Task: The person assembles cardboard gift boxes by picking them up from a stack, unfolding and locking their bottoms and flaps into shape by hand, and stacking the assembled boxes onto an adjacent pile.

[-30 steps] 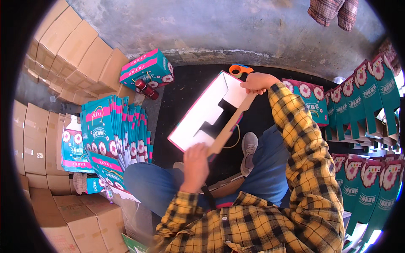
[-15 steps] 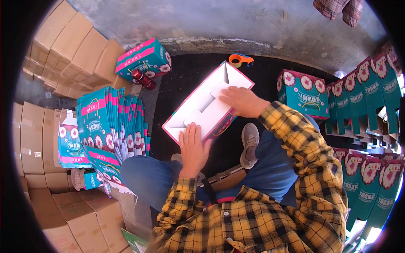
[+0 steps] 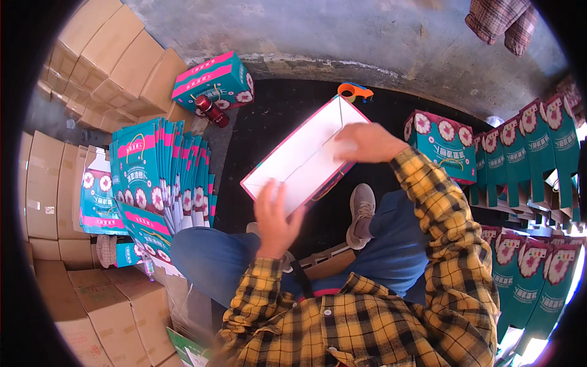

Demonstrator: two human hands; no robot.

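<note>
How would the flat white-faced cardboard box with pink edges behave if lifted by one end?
The flat white-faced cardboard box with pink edges probably feels light: each hand, left hand and right hand, grips only an edge. It spans between them without visibly sagging, so likely fairly stiff, though its creases might fold.

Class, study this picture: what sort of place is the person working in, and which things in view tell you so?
Probably a packing or storeroom workspace. Plain brown cartons are stacked along the wall, flat teal printed boxes stand in a row, assembled teal boxes line the other side, and an orange tape dispenser lies on the floor.
</note>
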